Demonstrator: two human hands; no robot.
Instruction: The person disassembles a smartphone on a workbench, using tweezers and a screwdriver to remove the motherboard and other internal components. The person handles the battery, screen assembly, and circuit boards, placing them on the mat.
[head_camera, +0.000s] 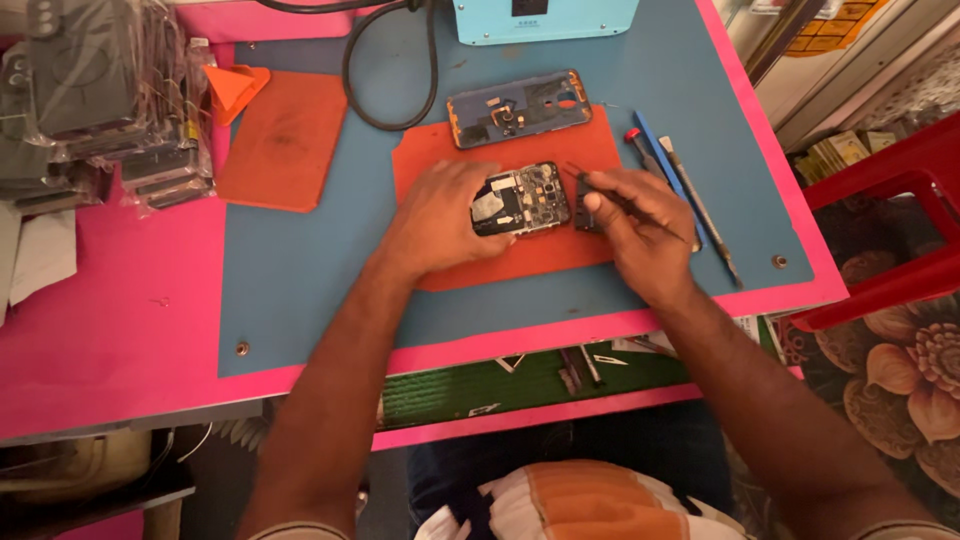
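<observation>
An opened phone with its circuit board showing lies on an orange mat in the middle of the blue work mat. My left hand grips the phone's left end. My right hand holds thin black tweezers whose tip points at a small black part beside the phone's right edge. Just behind, a removed phone frame lies flat on the same orange mat.
A second orange mat and an orange plastic wedge lie at the left. Screwdrivers and a blue pry tool rest at the right. A black cable, a light blue device, bagged phone cases, and a red stool surround the bench.
</observation>
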